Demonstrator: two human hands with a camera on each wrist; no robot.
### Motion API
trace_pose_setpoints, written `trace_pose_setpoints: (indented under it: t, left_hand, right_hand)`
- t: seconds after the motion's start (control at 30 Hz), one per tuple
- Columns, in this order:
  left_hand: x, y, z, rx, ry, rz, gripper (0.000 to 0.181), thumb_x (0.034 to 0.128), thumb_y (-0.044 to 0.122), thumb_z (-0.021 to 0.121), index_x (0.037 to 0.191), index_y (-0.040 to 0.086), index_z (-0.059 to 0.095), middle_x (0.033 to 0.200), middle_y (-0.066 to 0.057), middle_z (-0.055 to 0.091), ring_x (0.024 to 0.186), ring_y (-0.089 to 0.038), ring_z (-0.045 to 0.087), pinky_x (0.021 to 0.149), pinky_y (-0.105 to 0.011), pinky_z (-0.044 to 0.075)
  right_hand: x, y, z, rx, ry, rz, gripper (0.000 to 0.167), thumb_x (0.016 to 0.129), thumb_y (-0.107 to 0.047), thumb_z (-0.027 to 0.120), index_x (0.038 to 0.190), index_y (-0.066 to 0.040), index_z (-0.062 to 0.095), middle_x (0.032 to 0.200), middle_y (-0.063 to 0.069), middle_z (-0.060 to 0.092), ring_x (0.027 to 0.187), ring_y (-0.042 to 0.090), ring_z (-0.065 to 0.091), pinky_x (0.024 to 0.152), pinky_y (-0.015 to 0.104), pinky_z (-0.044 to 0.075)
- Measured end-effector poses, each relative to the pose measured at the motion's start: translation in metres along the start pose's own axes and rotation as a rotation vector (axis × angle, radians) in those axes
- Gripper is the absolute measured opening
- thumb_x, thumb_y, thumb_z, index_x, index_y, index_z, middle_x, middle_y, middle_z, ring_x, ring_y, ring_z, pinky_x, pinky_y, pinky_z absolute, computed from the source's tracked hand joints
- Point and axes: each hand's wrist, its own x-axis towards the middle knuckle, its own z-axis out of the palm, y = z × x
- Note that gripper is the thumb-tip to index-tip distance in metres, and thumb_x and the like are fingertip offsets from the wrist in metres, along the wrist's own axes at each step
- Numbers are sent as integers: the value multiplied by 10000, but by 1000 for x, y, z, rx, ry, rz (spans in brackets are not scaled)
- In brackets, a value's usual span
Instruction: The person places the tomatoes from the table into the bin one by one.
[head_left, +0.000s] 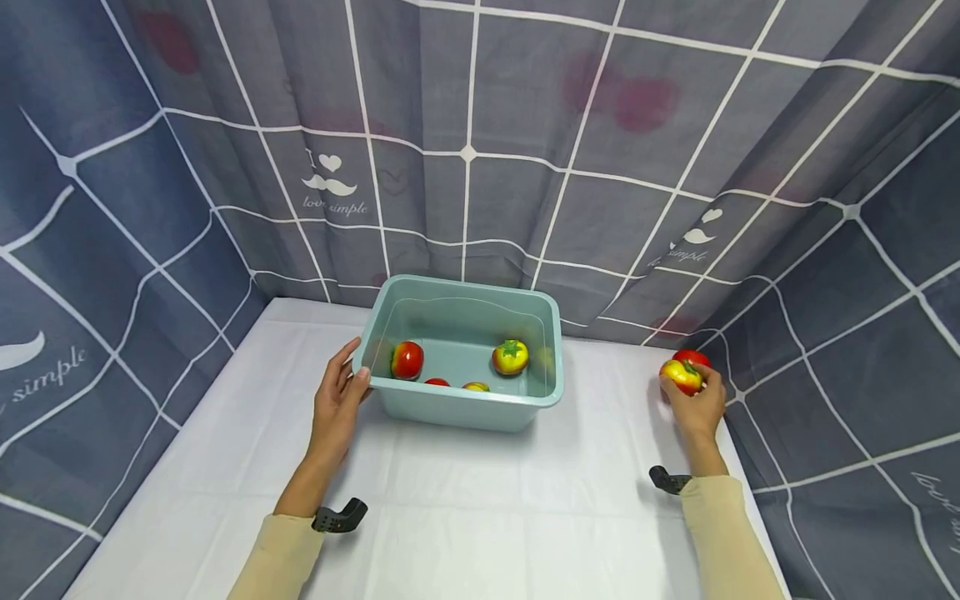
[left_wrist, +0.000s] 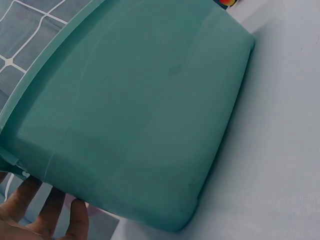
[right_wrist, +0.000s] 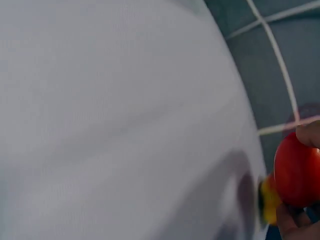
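Observation:
A pale teal plastic bin (head_left: 457, 408) stands on the white table, with several red and yellow tomatoes inside, among them a red tomato (head_left: 407, 361) at the left and a yellow-red tomato (head_left: 511, 357) with a green top at the right. My left hand (head_left: 337, 408) grips the bin's left end, thumb at the rim's near corner; in the left wrist view its fingers (left_wrist: 52, 210) lie under the rim. Far to the right, my right hand (head_left: 699, 412) pinches a red-yellow tomato (head_left: 681, 377) between thumb and fingers. Just behind it sits another red tomato (head_left: 693, 358), partly hidden.
The white table (head_left: 480, 517) ends at a dark grey curtain (head_left: 420, 183) with white grid lines, hanging behind and on both sides. The right hand is close to the table's right edge and the curtain there. Black wrist mounts (head_left: 341, 516) sit on both wrists.

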Motion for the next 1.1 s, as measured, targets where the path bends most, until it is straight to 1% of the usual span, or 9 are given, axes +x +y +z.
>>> trace_pose_setpoints:
  t: [0.07, 0.17, 0.27, 0.47, 0.67, 0.73, 0.87, 0.97, 1.1]
  left_hand:
    - [0, 1, 0, 6, 4, -1, 558, 1142, 256, 546, 1676, 235, 384, 1620, -131, 525, 1380, -123, 614, 1028, -106, 550]
    - [0, 1, -1, 15, 8, -6, 558, 1144, 261, 543, 1677, 237, 382, 1627, -129, 520, 1392, -127, 607, 1025, -101, 547]
    - [0, 0, -1, 20, 13, -7, 553, 1145, 263, 540, 1676, 252, 385, 1633, -127, 517, 1401, -128, 602, 1023, -99, 547]
    - [0, -1, -1, 13, 10, -7, 552, 1144, 265, 542, 1674, 264, 388, 1631, -128, 520, 1385, -88, 607, 1022, -99, 547]
    - [1, -1, 0, -8, 6, 4, 561, 1141, 251, 548, 1677, 225, 383, 1610, -148, 528, 1415, -203, 596, 1023, -112, 557]
    - [1, 0, -1, -5, 7, 9, 562, 1143, 247, 545, 1679, 219, 380, 1605, -159, 528, 1417, -219, 594, 1022, -114, 558]
    - [1, 0, -2, -11, 15, 16, 557, 1143, 234, 544, 1676, 214, 385, 1599, -170, 530, 1407, -208, 599, 1018, -116, 562]
    - [1, 0, -3, -8, 10, 15, 557, 1142, 233, 545, 1676, 226, 386, 1606, -156, 527, 1380, -139, 609, 1020, -114, 559]
    - [0, -1, -2, 1, -2, 20, 565, 1140, 236, 549, 1679, 230, 380, 1619, -142, 520, 1341, -66, 615, 1021, -116, 560]
  right_hand:
    - [-6, -12, 3, 31, -1, -60, 690, 945, -246, 817, 1525, -56, 494, 1519, 269, 482, 1373, 418, 507, 1163, 425, 465]
    - [-16, -36, 10, 96, -39, -139, 673, 945, -237, 835, 1512, -65, 516, 1485, 221, 525, 1315, 348, 570, 1027, 194, 470]
    - [-28, -62, 18, 159, -109, -208, 669, 943, -235, 849, 1508, -74, 528, 1480, 168, 557, 1294, 287, 589, 996, 114, 467]
    - [-51, -115, 31, 232, -222, -368, 633, 945, -223, 850, 1491, -97, 555, 1476, 122, 571, 1315, 260, 592, 1150, 309, 517]
    - [-77, -167, 45, 296, -317, -541, 639, 917, -160, 870, 1477, -103, 566, 1469, 129, 577, 1325, 300, 610, 1077, 133, 491]
    - [-84, -182, 53, 300, -368, -593, 645, 912, -149, 873, 1476, -105, 564, 1466, 132, 576, 1311, 300, 611, 1059, 141, 501]
    - [-93, -205, 69, 247, -475, -668, 671, 919, -192, 866, 1498, -127, 534, 1482, 109, 571, 1322, 285, 607, 1112, 327, 550]
    - [-98, -215, 79, 213, -535, -687, 694, 921, -220, 862, 1512, -138, 507, 1502, 95, 557, 1350, 294, 590, 1152, 486, 541]
    - [-104, -222, 90, 208, -585, -693, 707, 926, -234, 860, 1521, -138, 492, 1510, 102, 543, 1372, 320, 575, 1173, 550, 523]
